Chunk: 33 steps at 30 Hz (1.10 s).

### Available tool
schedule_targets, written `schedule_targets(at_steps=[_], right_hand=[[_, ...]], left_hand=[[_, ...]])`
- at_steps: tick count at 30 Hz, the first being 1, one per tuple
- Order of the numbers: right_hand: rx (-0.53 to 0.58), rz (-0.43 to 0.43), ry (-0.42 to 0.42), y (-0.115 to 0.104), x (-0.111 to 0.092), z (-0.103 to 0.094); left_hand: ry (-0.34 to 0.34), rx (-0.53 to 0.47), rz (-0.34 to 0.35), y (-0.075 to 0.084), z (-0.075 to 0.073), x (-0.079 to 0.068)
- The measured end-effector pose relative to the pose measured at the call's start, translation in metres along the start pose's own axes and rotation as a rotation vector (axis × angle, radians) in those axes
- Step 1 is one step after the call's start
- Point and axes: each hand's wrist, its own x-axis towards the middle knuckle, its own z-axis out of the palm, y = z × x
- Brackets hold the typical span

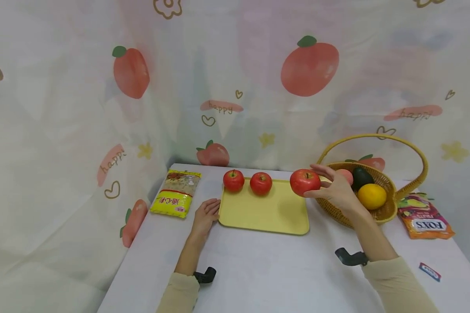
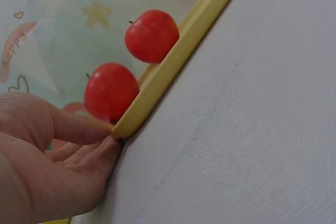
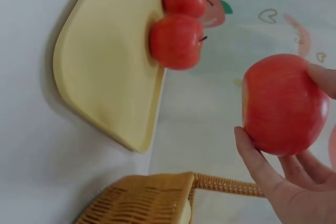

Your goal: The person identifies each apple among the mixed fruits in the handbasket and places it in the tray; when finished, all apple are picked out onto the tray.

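Note:
My right hand (image 1: 338, 191) holds a red apple (image 1: 305, 182) between thumb and fingers, raised over the right end of a yellow tray (image 1: 264, 217). In the right wrist view this apple (image 3: 283, 104) is well apart from the tray. My left hand (image 1: 206, 214) is at the tray's left edge; in the left wrist view its thumb and fingers pinch the tray's corner (image 2: 126, 127). Two more red apples, one at the back left corner (image 1: 233, 181) and one beside it (image 1: 260, 183), sit along the tray's back side.
A wicker basket (image 1: 333, 213) with a tall handle stands right of the tray, holding a lemon (image 1: 371, 196), an avocado (image 1: 362, 178) and a pinkish fruit (image 1: 345, 175). A FOX'S candy bag (image 1: 424, 217) and small wrapper (image 1: 430, 272) lie farther right. A yellow food packet (image 1: 176, 193) lies left.

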Motion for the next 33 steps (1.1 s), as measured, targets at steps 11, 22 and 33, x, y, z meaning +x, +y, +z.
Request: schedule_targets(at_steps=[11,22,33], right_hand=[[0.048,-0.002,0.0,-0.007,0.008,0.025],[0.09,-0.042,-0.031,-0.012,0.018,0.053],[0.113,-0.041,-0.06,-0.015,0.027,0.079]], left_hand=[[0.0,0.022,0.0,0.004,0.002,-0.001],[0.004,0.026,0.005,0.003,0.001,-0.002],[-0.003,0.011,0.003,0.004,0.002,-0.003]])
